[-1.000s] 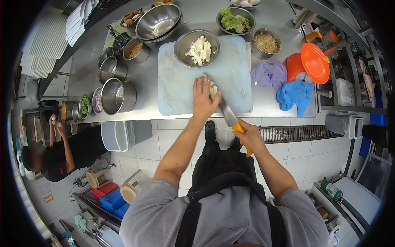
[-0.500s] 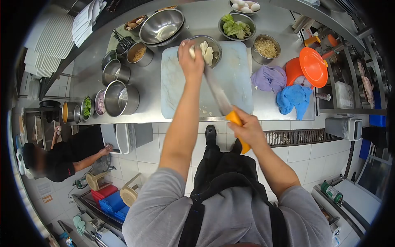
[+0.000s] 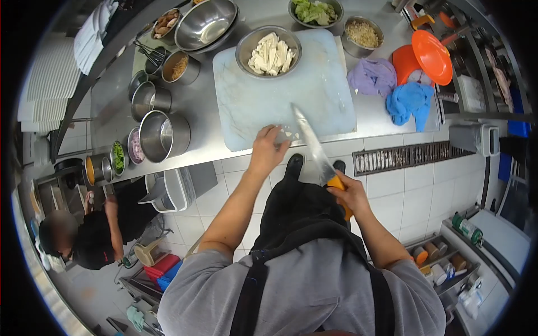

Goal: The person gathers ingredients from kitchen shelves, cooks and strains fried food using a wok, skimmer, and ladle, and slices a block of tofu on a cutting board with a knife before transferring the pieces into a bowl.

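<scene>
My right hand [image 3: 352, 195] is wrapped round the yellow handle of a large kitchen knife [image 3: 314, 144]. Its blade points up and slightly left over the front of the pale blue cutting board [image 3: 263, 106]. At the board's front edge lies my left hand [image 3: 270, 150], thumb apart from the fingers, with nothing visible in it. Small white scraps [image 3: 290, 134] lie just beside its fingertips, between hand and blade. A metal bowl [image 3: 241, 56] at the back of the board holds cut white pieces [image 3: 272, 56], whose kind I cannot tell.
Metal pots [image 3: 162, 134] and bowls line the left of the counter. Behind stand a large steel bowl [image 3: 206, 23], a bowl of lettuce [image 3: 315, 11] and a pot of chopped food [image 3: 363, 35]. Purple [image 3: 372, 77] and blue cloths [image 3: 409, 103] lie right. A co-worker [image 3: 92, 238] is at left.
My left hand has left the bowl and come down to the board's front edge. The knife has moved away from the bowl, still in my right hand. The co-worker's arm has shifted.
</scene>
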{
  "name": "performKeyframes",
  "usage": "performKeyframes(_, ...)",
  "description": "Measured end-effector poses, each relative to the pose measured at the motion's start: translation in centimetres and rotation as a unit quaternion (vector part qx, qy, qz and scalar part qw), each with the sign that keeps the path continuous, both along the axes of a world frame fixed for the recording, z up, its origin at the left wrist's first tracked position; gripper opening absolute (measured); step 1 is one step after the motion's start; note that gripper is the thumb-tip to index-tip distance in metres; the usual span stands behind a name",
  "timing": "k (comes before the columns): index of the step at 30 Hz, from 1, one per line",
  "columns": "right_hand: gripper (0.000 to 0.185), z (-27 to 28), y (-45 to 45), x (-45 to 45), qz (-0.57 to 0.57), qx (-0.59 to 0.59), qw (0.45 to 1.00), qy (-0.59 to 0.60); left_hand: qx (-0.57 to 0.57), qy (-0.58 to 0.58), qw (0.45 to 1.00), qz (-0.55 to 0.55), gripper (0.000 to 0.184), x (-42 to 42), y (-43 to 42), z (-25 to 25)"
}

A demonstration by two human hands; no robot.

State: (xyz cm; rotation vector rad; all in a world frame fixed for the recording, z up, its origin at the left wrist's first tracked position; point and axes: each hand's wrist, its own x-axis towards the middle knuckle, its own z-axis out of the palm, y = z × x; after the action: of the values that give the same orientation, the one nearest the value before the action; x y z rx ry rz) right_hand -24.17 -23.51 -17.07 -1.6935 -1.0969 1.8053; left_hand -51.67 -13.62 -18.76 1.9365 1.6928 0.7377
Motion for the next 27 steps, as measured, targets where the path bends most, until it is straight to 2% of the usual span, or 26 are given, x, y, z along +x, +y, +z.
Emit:
performKeyframes(2, 0.06, 0.1, -0.2, -3.4, 0.008, -0.005, 1.0, 0.0, 0.051, -0.095, 0.993, 0.046, 0.034, 1.1, -0.9, 0.2)
performKeyframes(6, 0.062, 0.1, -0.6, -7.6, 0.008, -0.001, 1.0, 0.015, 0.077, -0.095, 0.991, 0.046, 0.02, -0.6, -0.6, -1.8)
performKeyframes(7, 0.062, 1.2, -0.4, -8.0, -0.012, 0.005, 0.999, 0.041, 0.084, -0.094, 0.991, 0.035, 0.02, -1.3, 0.1, -1.1)
performKeyframes(11, 0.062, 7.6, 1.7, -8.4, -0.047, 0.037, 0.996, 0.065, 0.265, -0.069, 0.961, -0.031, 0.01, -2.3, 5.5, 5.3)
performKeyframes(13, 0.061, 10.4, 3.4, -8.0, -0.055, 0.056, 0.992, 0.096, 0.21, -0.091, 0.974, -0.006, 0.005, -2.4, 10.8, 8.6)
performKeyframes(15, 0.06, 10.8, 4.1, -6.8, -0.075, 0.048, 0.99, 0.111, 0.206, -0.065, 0.975, -0.053, 0.008, -3.8, 17.9, 8.4)
performKeyframes(16, 0.058, 10.8, 4.1, -6.2, -0.092, 0.033, 0.987, 0.129, 0.212, -0.069, 0.973, -0.058, 0.008, -4.5, 18.2, 8.6)
performKeyframes(18, 0.06, 10.0, 4.0, -5.1, -0.109, 0.043, 0.986, 0.122, 0.233, 0.068, 0.967, -0.079, 0.012, -4.1, 19.7, 9.7)
performKeyframes(19, 0.061, 9.8, 4.2, -4.9, -0.118, 0.041, 0.983, 0.136, 0.274, 0.008, 0.955, -0.111, 0.015, -3.0, 17.5, 11.0)
performKeyframes(21, 0.061, 10.4, 4.5, -5.8, -0.147, 0.047, 0.977, 0.146, 0.256, -0.044, 0.919, -0.297, 0.023, -1.3, 12.5, 11.8)
performKeyframes(23, 0.062, 10.2, 5.4, -6.7, -0.148, 0.047, 0.969, 0.193, 0.222, 0.112, 0.866, -0.434, 0.041, -0.5, 6.7, 13.5)
performKeyframes(24, 0.063, 10.3, 5.6, -6.8, -0.142, 0.043, 0.963, 0.225, 0.225, 0.117, 0.861, -0.44, 0.041, -0.7, 6.9, 13.3)
performKeyframes(26, 0.061, 10.8, 5.2, -6.1, -0.122, 0.038, 0.964, 0.234, 0.148, 0.136, 0.877, -0.437, 0.055, -1.8, 7.8, 10.7)
performKeyframes(27, 0.06, 11.0, 4.7, -5.7, -0.097, 0.027, 0.965, 0.243, 0.144, 0.129, 0.907, -0.373, 0.058, -2.8, 10.4, 9.5)
